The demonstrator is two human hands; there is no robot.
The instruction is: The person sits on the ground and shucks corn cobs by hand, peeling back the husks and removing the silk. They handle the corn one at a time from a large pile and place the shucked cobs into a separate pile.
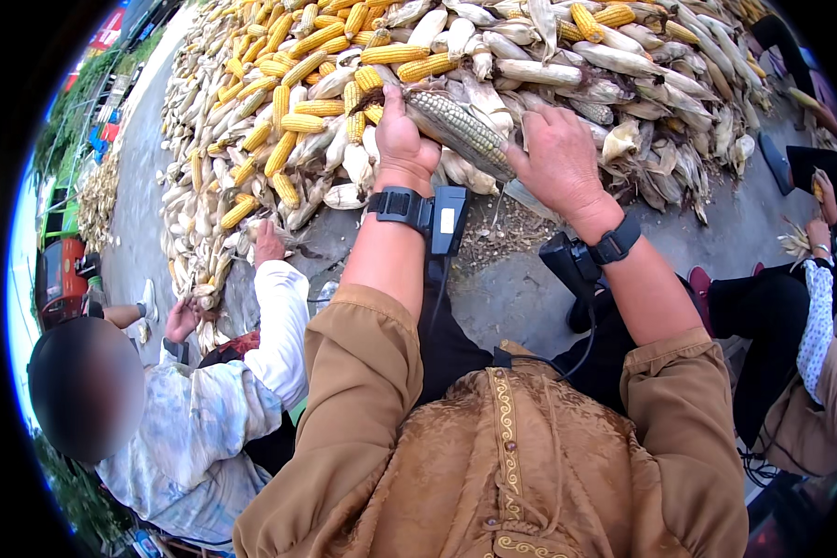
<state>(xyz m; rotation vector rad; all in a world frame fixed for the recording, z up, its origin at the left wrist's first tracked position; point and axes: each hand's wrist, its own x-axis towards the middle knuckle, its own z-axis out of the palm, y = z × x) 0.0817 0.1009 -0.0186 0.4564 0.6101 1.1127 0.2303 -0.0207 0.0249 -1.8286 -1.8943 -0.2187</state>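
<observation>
A pale, partly husked ear of corn (pixel 460 125) slants between my hands in front of the heap, its kernels bare on the upper side. My left hand (pixel 403 139) grips the ear's upper left end, where dark silk hangs, thumb pointing up. At the lower right end, my right hand (pixel 561 157) has its fingers closed on the ear and its husk. Pale husk leaves (pixel 530 200) hang beneath that hand. Behind the ear lie yellow husked cobs (pixel 390 54) and unhusked ears (pixel 540 72).
The corn heap (pixel 335 91) spans the top of the view. Husk scraps lie on the concrete floor (pixel 523 293) before me. A co-worker's hand (pixel 268 244) works at husks on the left; another co-worker's hands (pixel 818 230) hold corn at the right. Cables hang from my wrist devices.
</observation>
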